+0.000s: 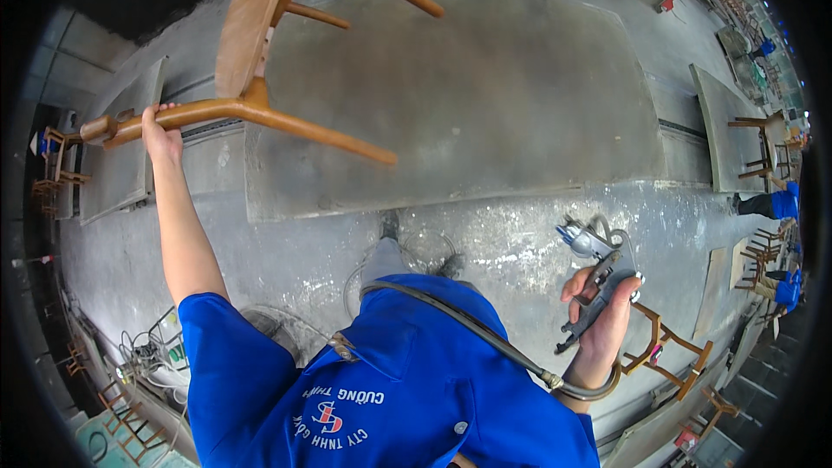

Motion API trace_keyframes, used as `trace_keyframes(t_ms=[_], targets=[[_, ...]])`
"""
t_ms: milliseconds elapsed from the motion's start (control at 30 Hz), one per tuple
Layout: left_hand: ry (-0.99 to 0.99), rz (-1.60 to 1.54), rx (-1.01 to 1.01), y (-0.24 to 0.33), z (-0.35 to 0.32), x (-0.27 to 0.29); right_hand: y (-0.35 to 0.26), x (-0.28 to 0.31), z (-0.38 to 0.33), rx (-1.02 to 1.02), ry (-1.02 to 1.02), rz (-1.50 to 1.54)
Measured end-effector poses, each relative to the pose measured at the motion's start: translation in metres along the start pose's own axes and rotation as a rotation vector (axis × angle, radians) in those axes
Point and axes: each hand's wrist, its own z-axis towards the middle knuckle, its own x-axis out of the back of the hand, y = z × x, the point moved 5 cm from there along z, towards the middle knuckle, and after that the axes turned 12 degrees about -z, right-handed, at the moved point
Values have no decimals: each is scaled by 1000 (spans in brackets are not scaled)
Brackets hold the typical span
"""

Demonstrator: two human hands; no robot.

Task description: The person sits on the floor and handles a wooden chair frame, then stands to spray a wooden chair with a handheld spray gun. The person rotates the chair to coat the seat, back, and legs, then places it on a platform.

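My left hand point(163, 132) grips a brown wooden chair point(295, 124) by one end of a long curved leg post. The chair is tilted on its side, lifted at the upper left, with its flat panel upright and other legs pointing right. In my right hand point(607, 329) is a spray gun point(598, 295), fingers wrapped round its grey handle, its metal head pointing up and left. A dark hose point(485, 336) crosses my blue shirt and loops around by my right wrist.
A broad grey flat panel point(468, 104) lies ahead of me, past my feet. Other panels stand left point(126, 156) and right point(724, 130). A wooden chair frame point(663, 347) is beyond my right hand. Co-workers in blue point(785, 204) and several chairs line the right side. Tangled hoses point(152, 351) lie left.
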Motion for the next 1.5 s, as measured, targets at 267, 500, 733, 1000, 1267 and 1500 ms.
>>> trace_keyframes(t_ms=[267,500,733,1000,1267,1500], targets=[[161,54,-139,-9,-38,-20,6,18,-9,-10,-40,-364],[199,64,-158,-14,-54,-23,47,59,-31,-140,157,-399],[207,62,-204,-30,-80,-55,52,56,-56,-122,-3,125],[99,56,-238,-42,-103,-99,-2,31,-59,244,-12,-45],[4,161,-208,-82,-153,-151,-13,54,-66,363,228,-41],[-486,480,-327,-197,-221,-259,15,72,-79,165,371,18]])
